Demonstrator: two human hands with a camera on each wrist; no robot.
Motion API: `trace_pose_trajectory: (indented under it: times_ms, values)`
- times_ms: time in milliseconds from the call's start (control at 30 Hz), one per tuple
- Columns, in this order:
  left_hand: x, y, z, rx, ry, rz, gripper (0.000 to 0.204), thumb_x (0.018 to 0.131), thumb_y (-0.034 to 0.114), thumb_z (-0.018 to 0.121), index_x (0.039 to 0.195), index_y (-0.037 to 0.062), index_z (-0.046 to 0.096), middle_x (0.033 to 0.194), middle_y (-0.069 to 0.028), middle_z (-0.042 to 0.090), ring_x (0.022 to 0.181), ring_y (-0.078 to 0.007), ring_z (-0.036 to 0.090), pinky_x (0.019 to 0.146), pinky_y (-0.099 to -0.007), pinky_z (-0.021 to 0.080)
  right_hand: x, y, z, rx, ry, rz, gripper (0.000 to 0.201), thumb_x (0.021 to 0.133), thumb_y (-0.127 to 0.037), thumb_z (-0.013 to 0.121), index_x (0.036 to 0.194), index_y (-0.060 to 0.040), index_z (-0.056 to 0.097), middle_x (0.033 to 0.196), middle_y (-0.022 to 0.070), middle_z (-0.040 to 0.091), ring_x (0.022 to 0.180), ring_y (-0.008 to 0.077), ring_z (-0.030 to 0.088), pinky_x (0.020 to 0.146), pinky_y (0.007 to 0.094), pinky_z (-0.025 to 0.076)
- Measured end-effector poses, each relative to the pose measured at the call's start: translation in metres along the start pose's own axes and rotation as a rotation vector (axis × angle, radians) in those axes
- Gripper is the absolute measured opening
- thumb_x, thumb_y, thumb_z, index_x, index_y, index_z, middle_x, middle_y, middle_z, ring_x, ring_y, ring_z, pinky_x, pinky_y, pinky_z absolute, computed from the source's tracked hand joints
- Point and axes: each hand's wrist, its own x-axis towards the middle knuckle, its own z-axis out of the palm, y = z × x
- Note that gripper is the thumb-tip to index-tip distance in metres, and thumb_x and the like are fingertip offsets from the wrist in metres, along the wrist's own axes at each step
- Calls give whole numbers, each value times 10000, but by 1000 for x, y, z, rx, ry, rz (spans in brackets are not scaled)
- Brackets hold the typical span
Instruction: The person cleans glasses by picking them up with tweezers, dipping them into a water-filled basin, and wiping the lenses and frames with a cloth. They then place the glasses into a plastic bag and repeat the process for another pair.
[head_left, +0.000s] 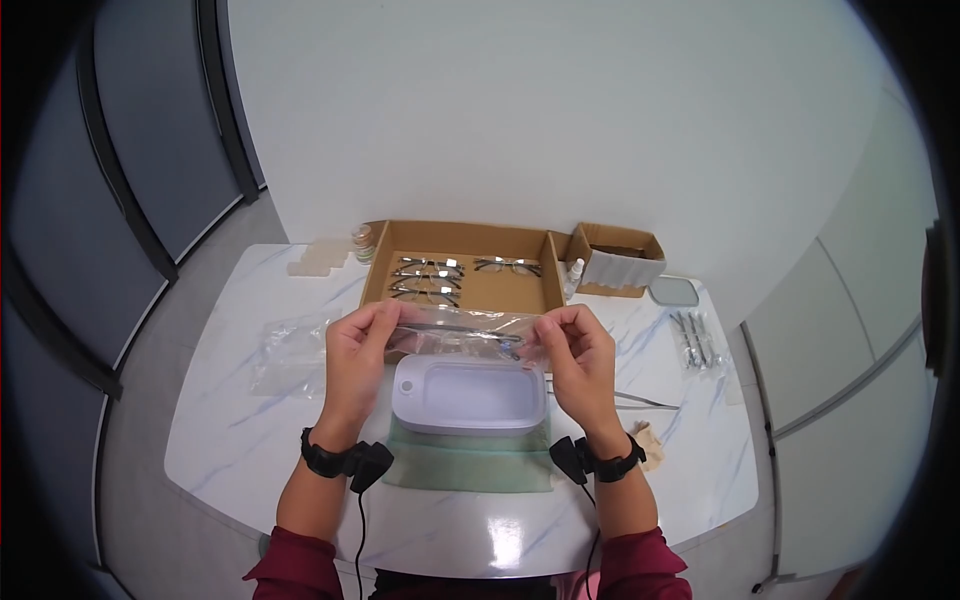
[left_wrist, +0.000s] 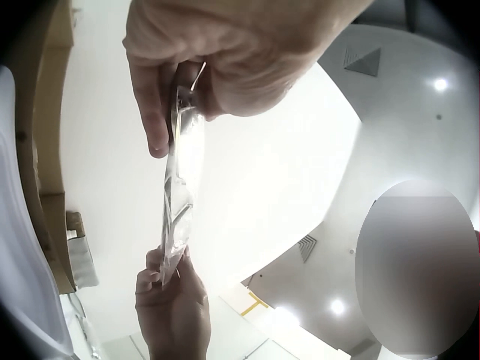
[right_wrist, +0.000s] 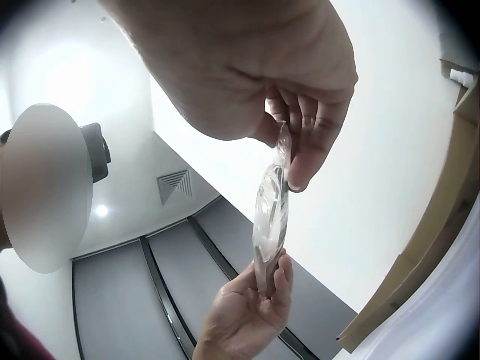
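A clear plastic bag [head_left: 460, 335] with a pair of glasses inside is stretched between both hands above a pale lavender tray-like device [head_left: 480, 428]. The left hand [head_left: 357, 350] pinches the bag's left end between thumb and fingers; the right hand [head_left: 580, 360] pinches its right end. In the left wrist view the bag [left_wrist: 178, 187] appears edge-on, with the left hand [left_wrist: 225, 56] above and the right hand [left_wrist: 174, 315] below. The right wrist view shows the bag [right_wrist: 270, 217] between the right hand [right_wrist: 255, 75] and the left hand [right_wrist: 244, 319].
Behind, a cardboard box [head_left: 500, 238] holds several glasses [head_left: 428, 280]. A smaller carton [head_left: 655, 262], white bottle [head_left: 573, 276] and grey-green case [head_left: 674, 291] stand right of it. Tweezers [head_left: 640, 402] and bagged items [head_left: 697, 340] lie right, plastic bags [head_left: 285, 355] left, a green cloth [head_left: 468, 468] in front.
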Motion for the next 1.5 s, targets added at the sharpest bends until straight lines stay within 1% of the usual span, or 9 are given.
trace_pose_trajectory:
  times_ms: [133, 467, 633, 967, 1100, 1300, 1400, 1467, 1500]
  values:
    - [-1, 5, 2, -90, -44, -98, 311, 1037, 201, 514, 1024, -54, 692, 924, -138, 724, 791, -175, 700, 704, -279, 564, 4, 2, -5, 84, 20, 52, 116, 1006, -86, 543, 993, 28, 554, 842, 80, 643, 737, 123, 653, 570, 272, 565]
    - [0, 1, -2, -49, -51, -104, 313, 1031, 197, 533, 1074, -74, 685, 944, -149, 728, 862, -171, 698, 748, -284, 585, 7, -12, -5, 129, -61, 217, 159, 1009, -119, 550, 1056, 32, 559, 841, 73, 638, 732, 127, 666, 553, 270, 564]
    - [-1, 0, 1, 34, 11, -51, 341, 1020, 252, 560, 1019, -59, 700, 881, -124, 728, 770, -145, 692, 676, -249, 554, 2, -16, -7, -36, -286, 270, 212, 975, -157, 628, 1067, 27, 580, 888, 83, 682, 745, 127, 675, 593, 263, 559]
    - [-2, -2, -1, 183, -44, -33, 303, 1015, 232, 573, 1044, -35, 715, 878, -66, 725, 789, -99, 663, 690, -223, 517, 1, -10, -18, -136, -384, 111, 171, 947, -143, 662, 890, 16, 631, 769, 70, 686, 697, 109, 664, 619, 246, 518]
    - [0, -1, 0, 218, -34, -5, 358, 1027, 260, 545, 1031, -62, 701, 850, -86, 728, 745, -113, 663, 677, -232, 510, 0, -17, -18, -183, -334, 106, 176, 948, -130, 648, 874, 29, 630, 730, 77, 676, 666, 119, 663, 609, 256, 515]
    - [3, 0, 0, 109, -30, 12, 432, 1043, 294, 509, 1282, -58, 587, 1056, -125, 707, 945, -151, 667, 857, -289, 522, -2, -31, -26, -278, -270, 55, 138, 961, -108, 638, 918, 22, 629, 798, 56, 690, 721, 81, 657, 642, 234, 512]
    - [3, 14, -1, 96, 52, 61, 453, 1050, 281, 487, 1382, -26, 512, 1220, -136, 635, 1094, -171, 614, 925, -304, 498, -3, -31, -43, -294, -189, 36, 130, 964, -100, 630, 935, 27, 633, 803, 57, 691, 759, 83, 672, 651, 232, 514]
    - [5, 17, -9, 62, 67, 98, 442, 1048, 273, 490, 1378, -20, 519, 1220, -122, 633, 1100, -163, 604, 936, -301, 488, -8, -21, -66, -478, -26, 42, 124, 967, -95, 622, 954, 27, 639, 831, 58, 693, 783, 95, 678, 685, 241, 534]
    - [5, 18, -13, 40, 89, 140, 432, 1046, 265, 493, 1374, -15, 525, 1219, -108, 632, 1105, -155, 594, 948, -298, 478, -12, -18, -79, -346, 36, 82, 132, 971, -98, 616, 953, 29, 646, 858, 60, 693, 789, 108, 678, 723, 254, 553]
